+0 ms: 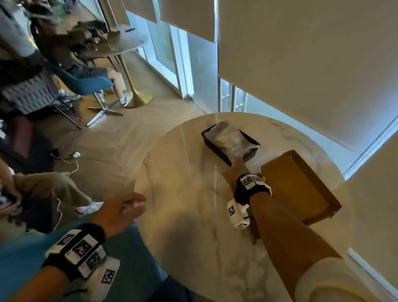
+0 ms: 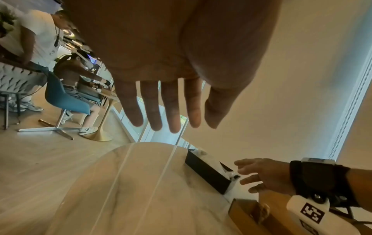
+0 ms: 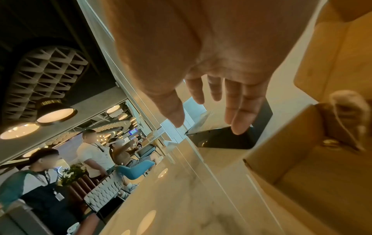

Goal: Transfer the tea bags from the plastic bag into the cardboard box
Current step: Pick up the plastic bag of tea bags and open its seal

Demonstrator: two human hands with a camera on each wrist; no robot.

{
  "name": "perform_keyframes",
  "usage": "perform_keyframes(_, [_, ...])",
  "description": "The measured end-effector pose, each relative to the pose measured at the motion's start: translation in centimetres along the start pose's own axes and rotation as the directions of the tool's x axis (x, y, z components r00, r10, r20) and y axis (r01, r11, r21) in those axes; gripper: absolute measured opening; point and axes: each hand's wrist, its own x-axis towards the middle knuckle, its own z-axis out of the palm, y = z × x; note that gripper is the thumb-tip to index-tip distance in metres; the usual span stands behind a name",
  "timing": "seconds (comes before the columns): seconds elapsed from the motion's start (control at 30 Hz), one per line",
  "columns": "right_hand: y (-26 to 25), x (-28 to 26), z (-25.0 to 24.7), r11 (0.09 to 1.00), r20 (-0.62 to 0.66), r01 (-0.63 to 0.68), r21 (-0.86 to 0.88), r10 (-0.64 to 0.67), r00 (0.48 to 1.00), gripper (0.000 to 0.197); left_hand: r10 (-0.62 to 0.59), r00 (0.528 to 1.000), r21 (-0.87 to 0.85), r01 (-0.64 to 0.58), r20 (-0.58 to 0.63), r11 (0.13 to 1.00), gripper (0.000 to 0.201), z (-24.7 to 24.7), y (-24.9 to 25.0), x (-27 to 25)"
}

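Dim warm light, window glare, perhaps motion blur, bent wide-angle edges

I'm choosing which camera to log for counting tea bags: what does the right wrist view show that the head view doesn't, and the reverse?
Only the right wrist view looks inside the cardboard box, where one tea bag lies.

Only the head view shows the plastic bag from above, lying in the black tray, and the left hand open off the table's edge.

Both show the right hand, fingers open, reaching toward the tray.

Right hand (image 1: pixel 234 172) outstretched, fingers spread; left hand (image 1: pixel 118 212) relaxed.
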Motion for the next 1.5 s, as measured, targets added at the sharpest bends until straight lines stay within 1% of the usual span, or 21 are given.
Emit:
perform_keyframes(0.03, [-0.1, 0.8, -0.1, 1.000, 0.007, -0.016, -0.004, 0.016, 1.000, 0.072, 0.028, 0.999, 0.020, -0.028, -0.019, 0.999, 0.019, -0.2, 0.4, 0.9])
perform_keyframes(0.1, [-0.1, 2.5, -0.3, 0.997, 0.016, -0.067, -0.042, 0.067, 0.998, 0.074, 0.030, 1.000, 0.097, -0.029, -0.010, 0.995, 0.024, -0.6, 2.0, 3.0])
perform_keyframes(0.17, [-0.3, 4.2, -0.5, 0.994, 0.031, -0.099, -0.053, 0.101, 0.994, 0.076, 0.067, 0.997, 0.156, -0.071, 0.028, 0.985, 0.032, -0.6, 3.7, 6.0])
perform_keyframes(0.27, [-0.6, 5.8, -0.4, 0.987, 0.045, -0.132, -0.087, 0.137, 0.990, 0.078, 0.136, 0.983, 0.174, -0.156, 0.120, 0.972, 0.040, 0.1, 5.3, 12.3])
perform_keyframes(0.3, [-0.6, 6.4, -0.1, 0.984, 0.038, -0.145, -0.102, 0.149, 0.988, 0.076, 0.153, 0.977, 0.180, -0.180, 0.151, 0.967, 0.041, 0.6, 5.8, 14.8])
perform_keyframes(0.37, [-0.8, 7.1, 0.5, 0.979, 0.016, -0.142, -0.147, 0.146, 0.989, 0.061, 0.201, 0.958, 0.219, -0.245, 0.205, 0.945, 0.041, 2.2, 7.1, 20.0])
perform_keyframes(0.43, [-1.4, 7.5, 1.3, 0.972, 0.004, -0.128, -0.199, 0.132, 0.991, 0.049, 0.236, 0.933, 0.270, -0.309, 0.272, 0.912, 0.041, 4.5, 8.2, 24.9])
perform_keyframes(0.53, [-1.6, 8.3, 2.8, 0.971, -0.012, -0.131, -0.200, 0.131, 0.991, 0.044, 0.295, 0.881, 0.337, -0.423, 0.371, 0.841, 0.044, 8.0, 8.3, 31.0])
perform_keyframes(0.67, [-1.9, 7.8, 3.5, 0.965, -0.017, -0.196, -0.177, 0.196, 0.980, 0.046, 0.389, 0.816, 0.371, -0.551, 0.428, 0.747, 0.047, 10.3, 7.2, 35.4])
perform_keyframes(0.7, [-2.0, 7.7, 3.8, 0.958, -0.022, -0.235, -0.163, 0.234, 0.972, 0.045, 0.405, 0.786, 0.382, -0.592, 0.467, 0.709, 0.046, 10.5, 6.6, 36.4])
perform_keyframes(0.77, [-2.2, 7.1, 4.1, 0.951, -0.034, -0.286, -0.116, 0.284, 0.958, 0.043, 0.428, 0.727, 0.394, -0.664, 0.537, 0.635, 0.043, 10.6, 5.5, 37.3])
perform_keyframes(0.83, [-2.5, 6.0, 4.5, 0.940, -0.068, -0.332, -0.075, 0.327, 0.943, 0.038, 0.448, 0.679, 0.354, -0.707, 0.581, 0.612, 0.037, 10.5, 4.4, 37.4])
perform_keyframes(0.97, [-3.0, 3.1, 5.6, 0.937, -0.143, -0.348, -0.026, 0.341, 0.929, 0.026, 0.547, 0.624, 0.223, -0.747, 0.558, 0.626, 0.044, 9.8, 2.1, 35.5])
perform_keyframes(1.07, [-3.2, 1.3, 6.6, 0.927, -0.177, -0.367, 0.075, 0.374, 0.910, 0.012, 0.551, 0.592, 0.209, -0.770, 0.588, 0.603, 0.034, 9.1, 0.5, 33.4])
perform_keyframes(1.1, [-3.2, 0.9, 6.9, 0.915, -0.226, -0.385, 0.121, 0.403, 0.887, 0.010, 0.563, 0.585, 0.206, -0.777, 0.584, 0.595, 0.031, 8.8, 0.0, 32.7])
perform_keyframes(1.13, [-3.3, 0.6, 7.1, 0.900, -0.297, -0.402, 0.171, 0.436, 0.850, 0.006, 0.573, 0.584, 0.209, -0.782, 0.575, 0.588, 0.028, 8.5, -0.4, 32.0])
perform_keyframes(1.2, [-3.3, 0.3, 7.2, 0.863, -0.407, -0.428, 0.269, 0.505, 0.761, 0.015, 0.589, 0.587, 0.237, -0.790, 0.555, 0.565, 0.024, 8.0, -1.4, 30.6])
perform_keyframes(1.27, [-3.3, 0.4, 7.1, 0.829, -0.416, -0.445, 0.339, 0.557, 0.719, 0.027, 0.588, 0.588, 0.256, -0.794, 0.556, 0.551, 0.029, 7.7, -2.1, 29.4])
perform_keyframes(1.33, [-3.3, 0.7, 7.1, 0.819, -0.396, -0.476, 0.321, 0.573, 0.718, 0.030, 0.589, 0.597, 0.255, -0.787, 0.545, 0.562, 0.030, 7.5, -2.4, 28.7])
perform_keyframes(1.4, [-3.3, 0.8, 6.7, 0.823, -0.388, -0.475, 0.313, 0.567, 0.726, 0.025, 0.578, 0.609, 0.263, -0.777, 0.543, 0.572, 0.032, 7.4, -2.5, 28.2])
perform_keyframes(1.5, [-3.4, 0.4, 6.1, 0.807, -0.357, -0.409, 0.425, 0.565, 0.744, 0.020, 0.534, 0.633, 0.250, -0.744, 0.561, 0.619, 0.040, 7.2, -2.2, 27.8])
